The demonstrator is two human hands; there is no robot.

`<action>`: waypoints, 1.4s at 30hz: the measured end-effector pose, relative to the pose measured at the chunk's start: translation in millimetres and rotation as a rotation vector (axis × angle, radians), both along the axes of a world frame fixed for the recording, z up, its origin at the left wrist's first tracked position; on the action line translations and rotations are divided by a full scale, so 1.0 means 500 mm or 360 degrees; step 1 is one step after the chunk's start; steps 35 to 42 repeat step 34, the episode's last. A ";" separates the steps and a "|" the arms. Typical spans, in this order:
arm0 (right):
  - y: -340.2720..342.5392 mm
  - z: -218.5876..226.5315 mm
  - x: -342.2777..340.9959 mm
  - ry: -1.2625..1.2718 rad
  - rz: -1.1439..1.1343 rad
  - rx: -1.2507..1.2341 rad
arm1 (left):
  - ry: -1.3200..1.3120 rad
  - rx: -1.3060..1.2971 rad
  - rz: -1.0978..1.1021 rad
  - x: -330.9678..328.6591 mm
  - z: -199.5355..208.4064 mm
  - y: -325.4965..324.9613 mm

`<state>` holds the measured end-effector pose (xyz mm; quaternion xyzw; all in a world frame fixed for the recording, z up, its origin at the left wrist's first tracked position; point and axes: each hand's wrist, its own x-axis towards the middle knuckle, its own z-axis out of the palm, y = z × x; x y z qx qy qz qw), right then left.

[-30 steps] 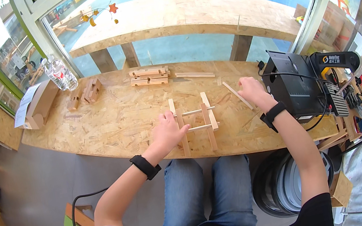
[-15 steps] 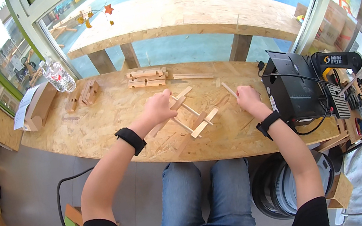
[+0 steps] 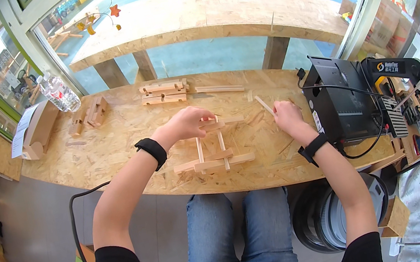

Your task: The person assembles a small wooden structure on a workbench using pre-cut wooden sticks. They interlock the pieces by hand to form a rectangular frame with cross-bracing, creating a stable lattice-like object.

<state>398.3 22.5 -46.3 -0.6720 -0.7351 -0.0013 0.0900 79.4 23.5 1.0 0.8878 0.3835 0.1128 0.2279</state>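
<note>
My left hand grips the far end of a small wooden frame between thumb and fingers. The frame is made of pale strips joined by two thin rods, and its near crosspieces lie toward the table's front edge. To the right, my right hand is closed around a thin wooden stick, whose free end points away to the upper left. The stick and the frame are apart. Fingers of the left hand partly hide the frame's far crosspiece.
Notched wooden blocks and two strips lie at the back of the chipboard table. More blocks, a cardboard box and water bottles stand left. A black machine with cables is at right.
My left hand has turned the wooden frame, so its rods now run nearly straight toward me instead of slanting. My right hand keeps its stick in nearly the same place.
</note>
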 end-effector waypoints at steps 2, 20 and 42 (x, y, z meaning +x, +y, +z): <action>-0.004 0.010 -0.004 0.0026 -0.0012 -0.0017 | -0.0030 -0.0020 -0.0015 0.003 -0.004 -0.005; -0.186 0.068 -0.168 0.0411 0.1428 0.0052 | -0.0223 0.0488 0.0290 0.004 -0.027 -0.239; -0.178 0.072 -0.196 0.0017 0.1342 -0.0116 | -0.0189 0.0210 0.0343 0.017 -0.022 -0.226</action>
